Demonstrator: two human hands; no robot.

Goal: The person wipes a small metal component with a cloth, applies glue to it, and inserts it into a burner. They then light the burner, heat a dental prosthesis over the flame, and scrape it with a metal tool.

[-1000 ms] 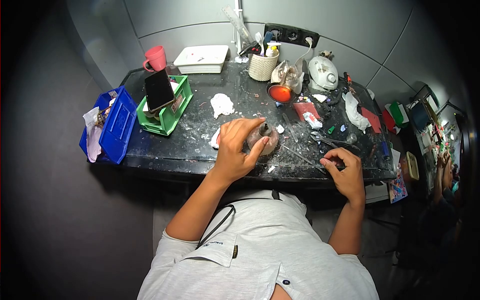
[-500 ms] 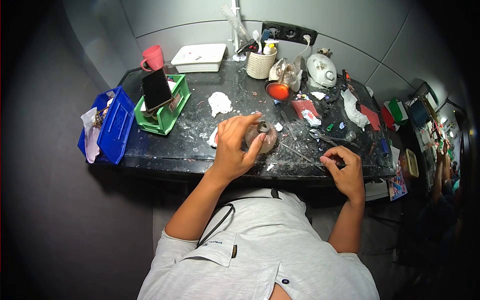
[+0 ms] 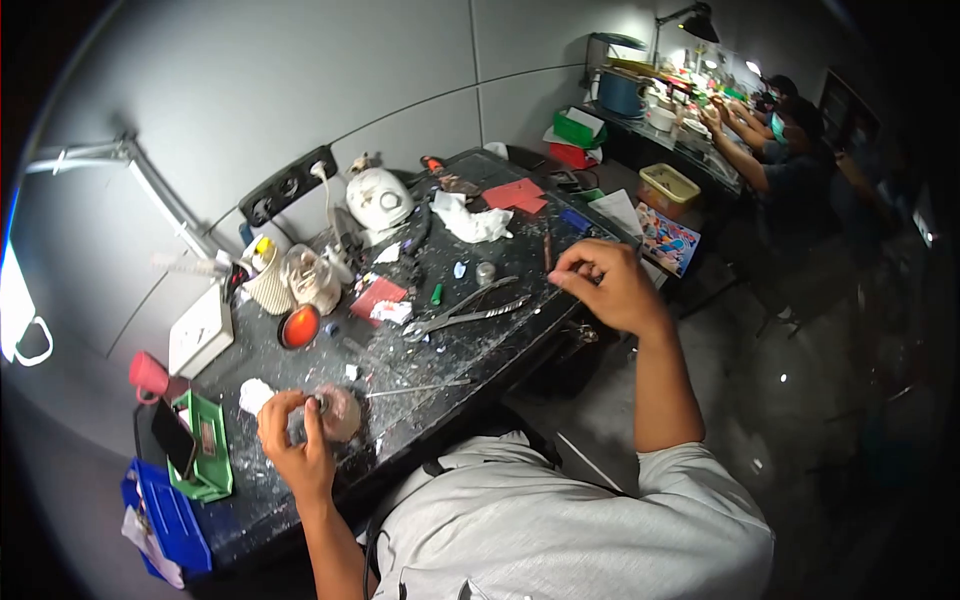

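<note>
My left hand (image 3: 292, 445) is closed at the front left of the dark worktop (image 3: 275, 510), its thumb and forefinger at the dark neck of a squat round glass bottle (image 3: 341, 414). The bottle stands upright and looks pinkish. Over the right edge of the bench, my right hand (image 3: 612, 287) is raised with its fingers curled and the fingertips pinched together. Whatever may be between them is hidden. Just beyond those fingertips lies a thin brown stick (image 3: 547, 252). Metal pliers (image 3: 470, 317) and a slim metal tool (image 3: 420, 387) lie between my hands.
Pink sheets (image 3: 512, 194), crumpled white tissue (image 3: 470, 218) and a white rounded device (image 3: 380, 200) are farther back. A bowl with a red-orange inside (image 3: 300, 326) sits mid-bench. Green (image 3: 215, 450) and blue (image 3: 180, 525) bins stand left. Other people (image 3: 785, 140) work at another bench.
The view has swung to the right, bringing the other bench into sight. My right hand has moved away from the slim tool and pliers toward the bench's right edge. My left hand stays at the bottle.
</note>
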